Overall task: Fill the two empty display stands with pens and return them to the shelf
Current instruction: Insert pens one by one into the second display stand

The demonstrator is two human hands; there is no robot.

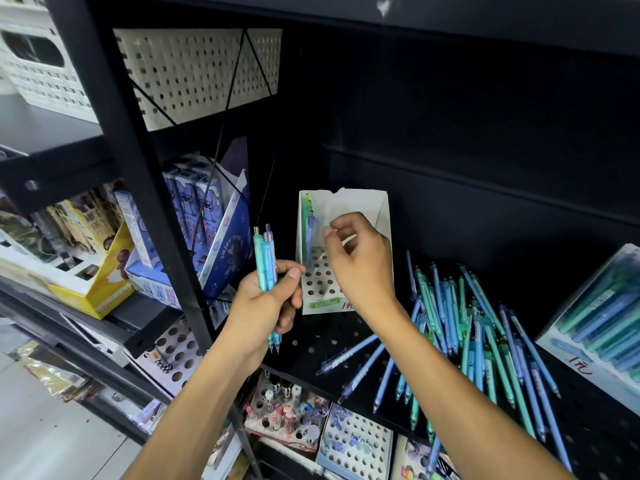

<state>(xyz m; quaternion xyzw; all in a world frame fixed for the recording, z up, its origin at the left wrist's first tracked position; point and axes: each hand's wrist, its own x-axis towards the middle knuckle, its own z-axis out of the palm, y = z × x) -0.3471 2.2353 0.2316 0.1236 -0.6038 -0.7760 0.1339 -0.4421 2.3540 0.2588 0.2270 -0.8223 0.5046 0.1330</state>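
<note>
Nearest: both forearms enter from 6 o'clock. Left hand grips a small bundle of pens, teal and blue, held upright with tips down, fingers and thumb curled round the barrels. It sits at 9 o'clock of the display stand.

Right hand is over the stand's hole grid, wrist bent, fingers curled towards the thumb. Whether that grip pinches a pen or has just let one go, I cannot tell; the area is blurred.

Loose pens lie scattered on the black shelf at 4 o'clock of the stand. A second stand, already full, sits at the far right, 3 o'clock.

The white stand is upright on the shelf, with only a few pens seated along its left wall; most holes are bare. Task is early, by my judgement.

Risks: the light cardboard stand could tip or slide back if a pen is pushed in off-axis. The left bundle could slip, since the grip is low on the barrels. The right forearm passes close above the loose pens; a sweep could roll them off the shelf's front edge.
</note>
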